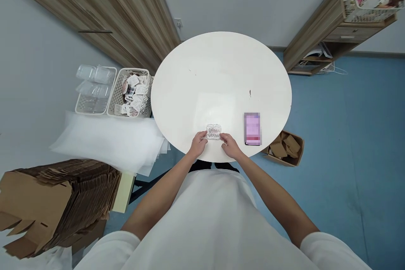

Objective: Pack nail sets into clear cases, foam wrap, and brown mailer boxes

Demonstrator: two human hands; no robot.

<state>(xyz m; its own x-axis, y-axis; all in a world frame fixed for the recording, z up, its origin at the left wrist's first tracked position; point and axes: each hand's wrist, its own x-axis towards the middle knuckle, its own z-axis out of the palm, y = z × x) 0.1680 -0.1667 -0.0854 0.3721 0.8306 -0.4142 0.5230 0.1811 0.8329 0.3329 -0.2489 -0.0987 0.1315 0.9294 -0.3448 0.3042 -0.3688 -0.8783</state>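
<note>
A small clear plastic case [214,132] with rounded corners rests on the white oval table [218,63], near its front edge. Small silvery items seem to show through it, too small to name. My left hand [199,142] pinches the case's left side, fingers closed at its edge. At the opposite side, the fingers of my right hand [230,145] grip the right edge. A phone [252,129], its screen blurred to a pink and purple mosaic, lies right of my right hand.
To the left stand a white basket of printed cards [146,93], a basket of clear plastic packs [95,75], white foam sheets [117,139] and stacked flat cardboard [91,198]. A carton of cardboard pieces [299,152] sits on the floor at right, below a wooden cabinet [316,29].
</note>
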